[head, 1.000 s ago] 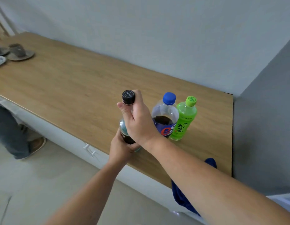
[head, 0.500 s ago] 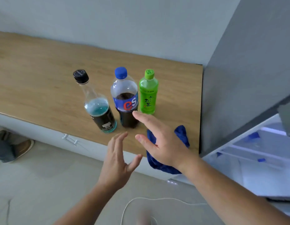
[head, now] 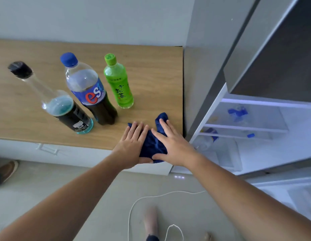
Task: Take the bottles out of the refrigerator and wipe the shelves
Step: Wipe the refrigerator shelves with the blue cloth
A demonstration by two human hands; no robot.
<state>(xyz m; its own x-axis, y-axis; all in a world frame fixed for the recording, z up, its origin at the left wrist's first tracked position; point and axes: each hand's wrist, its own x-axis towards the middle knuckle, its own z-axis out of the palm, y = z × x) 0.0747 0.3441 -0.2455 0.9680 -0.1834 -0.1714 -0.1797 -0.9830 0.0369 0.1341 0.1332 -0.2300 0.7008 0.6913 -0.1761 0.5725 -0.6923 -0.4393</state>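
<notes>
Cloth (head: 153, 145) at tabletop (head: 151, 70) edge, directly beneath both flat, open hands: left hand (head: 132, 146), right hand (head: 173, 145); refrigerator shelves (head: 247, 129) rightward, right hand nearer.

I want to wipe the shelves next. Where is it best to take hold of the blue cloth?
Probably the part of the blue cloth hanging over the counter edge, pinched from the front: it lies flat on top, under both the left hand and right hand.

Wooden counter (head: 151, 66) spans upper left of frame, white drawer front with handle (head: 46, 149) beneath. Brown shoe (head: 6, 172) at left edge on floor. White cable (head: 151, 197) loops across floor, lower centre
</notes>
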